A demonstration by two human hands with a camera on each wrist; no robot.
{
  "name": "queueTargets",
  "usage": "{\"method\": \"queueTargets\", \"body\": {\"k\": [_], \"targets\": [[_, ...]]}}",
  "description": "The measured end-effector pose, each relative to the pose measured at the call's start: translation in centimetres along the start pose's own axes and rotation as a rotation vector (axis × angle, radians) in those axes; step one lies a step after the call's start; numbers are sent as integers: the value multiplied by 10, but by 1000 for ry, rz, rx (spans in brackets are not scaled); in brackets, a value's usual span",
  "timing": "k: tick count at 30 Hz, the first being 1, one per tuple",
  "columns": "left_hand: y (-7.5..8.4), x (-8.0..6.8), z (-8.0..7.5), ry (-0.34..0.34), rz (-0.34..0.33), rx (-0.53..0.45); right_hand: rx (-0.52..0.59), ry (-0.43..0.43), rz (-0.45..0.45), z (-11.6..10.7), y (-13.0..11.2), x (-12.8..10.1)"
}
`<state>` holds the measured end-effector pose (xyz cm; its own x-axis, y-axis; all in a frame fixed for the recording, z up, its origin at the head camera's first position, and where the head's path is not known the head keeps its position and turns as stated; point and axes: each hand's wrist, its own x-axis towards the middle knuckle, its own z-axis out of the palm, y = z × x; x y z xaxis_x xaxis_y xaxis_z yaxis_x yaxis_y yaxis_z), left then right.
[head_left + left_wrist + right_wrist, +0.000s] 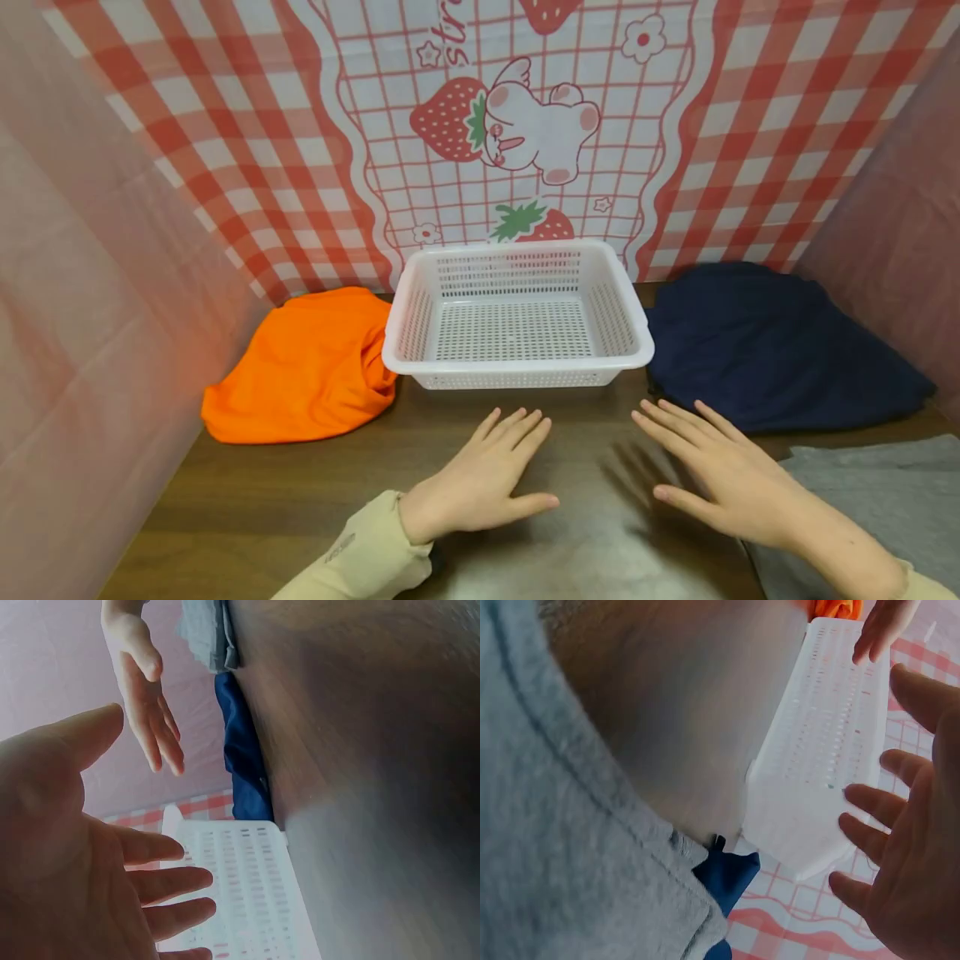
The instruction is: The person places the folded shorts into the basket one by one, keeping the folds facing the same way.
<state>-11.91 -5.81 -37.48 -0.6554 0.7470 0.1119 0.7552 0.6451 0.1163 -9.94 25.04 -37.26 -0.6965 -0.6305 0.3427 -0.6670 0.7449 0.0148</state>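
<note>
Both hands hover over the brown table in front of a white perforated plastic basket (517, 375), and neither holds anything. The left hand (483, 479) has its fingers straight and its thumb spread to the right. The right hand (727, 479) is likewise stretched out, its fingers toward the navy cloth (772, 350) and its shadow on the wood beside it. An orange cloth (315, 367) lies bunched at the basket's left. Partly behind the right forearm lies a grey cloth (885, 492), which fills much of the right wrist view. No contents show inside the basket.
A red-and-white checked curtain (262, 142) with strawberry prints hangs right behind the basket. Pale pink fabric walls (97, 250) close off the left and right sides. The wooden tabletop (585, 533) stretches between and below the hands.
</note>
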Motion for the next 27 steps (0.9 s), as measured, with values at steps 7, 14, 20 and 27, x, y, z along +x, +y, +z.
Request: {"method": "queueTargets", "body": {"k": [7,14,20,27], "targets": [[7,7,3,-34,29,4,-10,-26,121,-6,1,-6],[14,14,6,-62,56,1,-39,-100,265,-14,3,-11],[15,19,8,-68,60,-2,-40,-112,326,-18,7,-18],[19,23,12,-89,55,-35,-3,-187,419,-24,13,-27]]}}
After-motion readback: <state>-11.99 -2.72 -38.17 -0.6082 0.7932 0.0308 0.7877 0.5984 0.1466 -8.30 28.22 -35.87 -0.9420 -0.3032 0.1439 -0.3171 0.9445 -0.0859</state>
